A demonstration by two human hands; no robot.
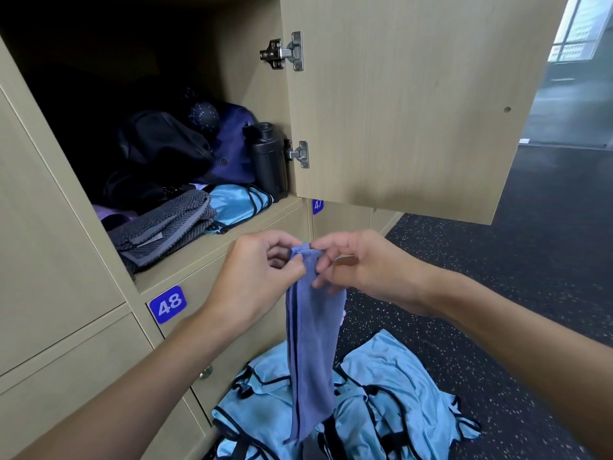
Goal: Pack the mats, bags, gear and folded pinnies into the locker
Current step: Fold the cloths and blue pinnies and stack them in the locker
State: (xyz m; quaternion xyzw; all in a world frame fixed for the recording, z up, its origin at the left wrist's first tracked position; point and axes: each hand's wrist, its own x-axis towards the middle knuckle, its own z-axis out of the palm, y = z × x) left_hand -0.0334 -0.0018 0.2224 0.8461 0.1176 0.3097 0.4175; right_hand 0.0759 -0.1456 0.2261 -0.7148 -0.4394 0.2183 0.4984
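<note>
A blue-violet cloth point(311, 346) hangs in a long narrow fold in front of me. My left hand point(255, 280) and my right hand point(361, 267) both pinch its top edge, just below the open locker point(212, 240). Inside the locker lie a folded grey towel point(166, 227), a folded light-blue pinny point(237, 204), a black bag point(162, 144), a navy bag point(232, 144), a dotted dark ball point(203, 116) and a black bottle point(268, 161). A heap of light-blue pinnies with black trim point(391, 400) lies on the floor under the cloth.
The locker door point(404, 104) stands open to the right above my hands. Shut locker doors numbered 48 point(168, 304) and 47 point(317, 205) sit below the opening. Dark speckled floor point(497, 260) stretches to the right.
</note>
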